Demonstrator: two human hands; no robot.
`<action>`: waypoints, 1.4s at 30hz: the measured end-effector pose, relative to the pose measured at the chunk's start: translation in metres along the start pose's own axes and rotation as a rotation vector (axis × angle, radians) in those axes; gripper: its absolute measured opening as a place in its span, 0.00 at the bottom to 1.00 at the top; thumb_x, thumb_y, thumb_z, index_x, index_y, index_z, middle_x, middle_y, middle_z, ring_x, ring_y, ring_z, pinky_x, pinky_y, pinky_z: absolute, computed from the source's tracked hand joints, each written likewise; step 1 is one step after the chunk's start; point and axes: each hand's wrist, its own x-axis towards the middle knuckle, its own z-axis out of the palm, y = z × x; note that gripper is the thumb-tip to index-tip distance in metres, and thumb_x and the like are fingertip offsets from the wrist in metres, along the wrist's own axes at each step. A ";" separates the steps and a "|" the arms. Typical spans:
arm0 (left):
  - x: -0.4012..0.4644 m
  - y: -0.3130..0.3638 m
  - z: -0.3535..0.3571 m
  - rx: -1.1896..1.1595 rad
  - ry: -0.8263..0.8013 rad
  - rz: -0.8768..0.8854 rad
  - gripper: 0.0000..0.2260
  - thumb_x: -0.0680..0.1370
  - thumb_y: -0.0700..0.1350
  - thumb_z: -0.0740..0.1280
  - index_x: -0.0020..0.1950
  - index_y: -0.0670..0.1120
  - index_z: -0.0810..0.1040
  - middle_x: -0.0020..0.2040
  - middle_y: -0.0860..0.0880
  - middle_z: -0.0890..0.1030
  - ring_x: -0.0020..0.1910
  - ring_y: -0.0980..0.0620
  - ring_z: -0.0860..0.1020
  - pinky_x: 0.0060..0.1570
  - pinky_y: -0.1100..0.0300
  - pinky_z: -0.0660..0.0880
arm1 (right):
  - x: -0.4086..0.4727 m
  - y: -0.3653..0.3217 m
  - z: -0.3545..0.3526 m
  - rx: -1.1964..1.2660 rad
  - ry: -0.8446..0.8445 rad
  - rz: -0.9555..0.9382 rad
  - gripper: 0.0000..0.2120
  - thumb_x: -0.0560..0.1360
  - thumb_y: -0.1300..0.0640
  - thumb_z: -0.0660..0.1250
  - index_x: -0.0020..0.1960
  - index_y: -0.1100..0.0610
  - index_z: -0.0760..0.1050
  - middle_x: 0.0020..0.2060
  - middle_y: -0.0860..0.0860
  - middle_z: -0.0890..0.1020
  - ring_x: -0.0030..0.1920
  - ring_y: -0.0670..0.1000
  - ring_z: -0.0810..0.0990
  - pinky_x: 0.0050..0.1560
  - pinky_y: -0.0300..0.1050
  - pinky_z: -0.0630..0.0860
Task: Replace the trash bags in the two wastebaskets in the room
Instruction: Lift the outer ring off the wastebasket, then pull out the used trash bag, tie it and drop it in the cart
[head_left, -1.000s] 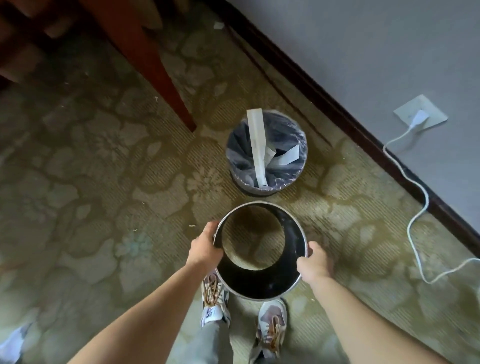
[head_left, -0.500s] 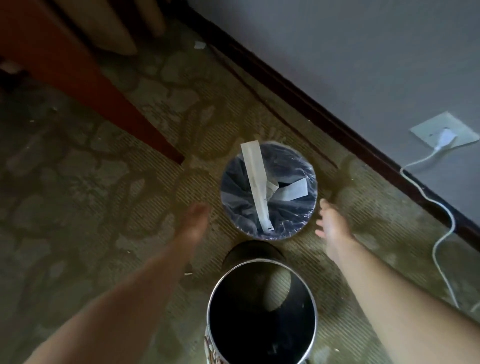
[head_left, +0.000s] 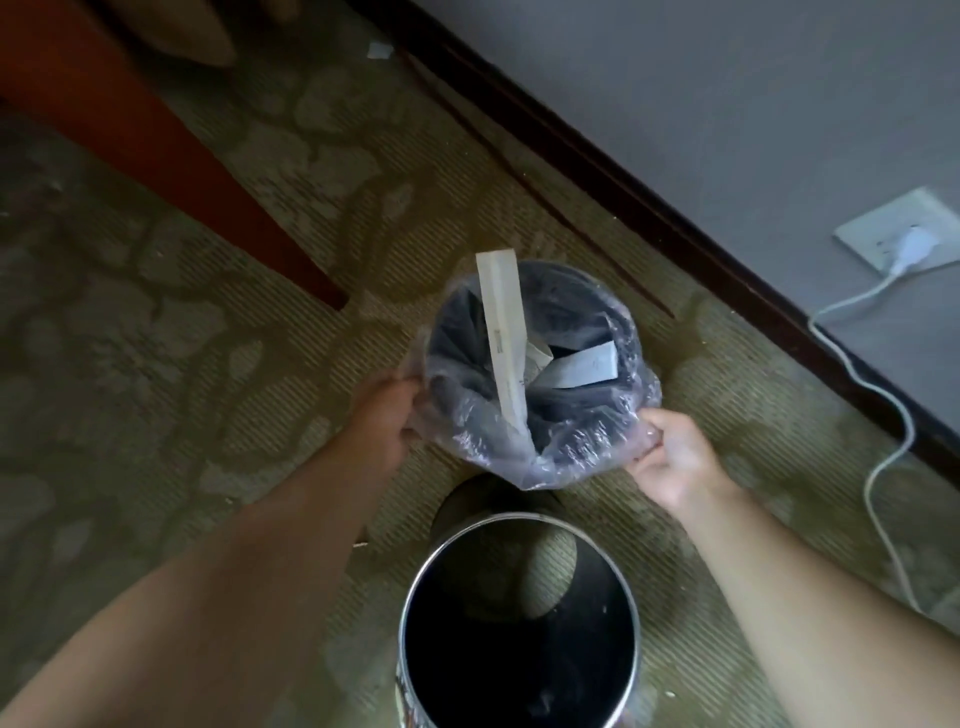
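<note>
Two round wastebaskets stand on the carpet. The far wastebasket (head_left: 597, 296) is lined with a clear trash bag (head_left: 576, 447) that holds a long white paper strip (head_left: 503, 343) and other paper scraps. My left hand (head_left: 387, 410) grips the bag's rim on its left side. My right hand (head_left: 670, 457) pinches the rim on its right side. The near edge of the bag is pulled off the basket and bunched toward me. The near wastebasket (head_left: 519, 623), metal-rimmed and dark inside, has no bag and stands between my forearms.
A red-brown furniture leg (head_left: 171, 156) slants across the upper left. A dark baseboard (head_left: 649, 208) runs along the grey wall on the right. A white cable (head_left: 883, 467) hangs from a wall socket (head_left: 904, 234) down onto the patterned carpet (head_left: 156, 415).
My hands let go of the empty near basket, reached forward to the far basket, and now hold the bag's rim on both sides, peeling its near edge off.
</note>
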 end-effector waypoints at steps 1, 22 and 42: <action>-0.006 0.003 -0.004 -0.016 0.003 0.009 0.05 0.77 0.42 0.66 0.51 0.43 0.78 0.42 0.40 0.81 0.39 0.49 0.80 0.31 0.58 0.77 | -0.010 -0.005 0.000 -0.015 -0.022 0.014 0.06 0.76 0.66 0.62 0.50 0.63 0.76 0.50 0.60 0.81 0.50 0.55 0.81 0.60 0.51 0.76; -0.147 0.099 -0.005 0.101 0.279 0.551 0.09 0.74 0.35 0.65 0.40 0.47 0.67 0.41 0.47 0.72 0.41 0.50 0.72 0.43 0.60 0.74 | -0.155 -0.059 0.045 -0.191 0.322 -0.699 0.12 0.71 0.65 0.72 0.40 0.55 0.70 0.42 0.51 0.76 0.40 0.49 0.76 0.42 0.40 0.72; -0.281 0.153 -0.014 0.085 0.132 0.750 0.09 0.79 0.50 0.64 0.40 0.54 0.79 0.48 0.53 0.81 0.53 0.51 0.79 0.59 0.47 0.76 | -0.290 -0.101 0.054 -0.106 -0.079 -0.835 0.05 0.77 0.59 0.68 0.43 0.54 0.75 0.38 0.51 0.83 0.46 0.52 0.83 0.52 0.46 0.76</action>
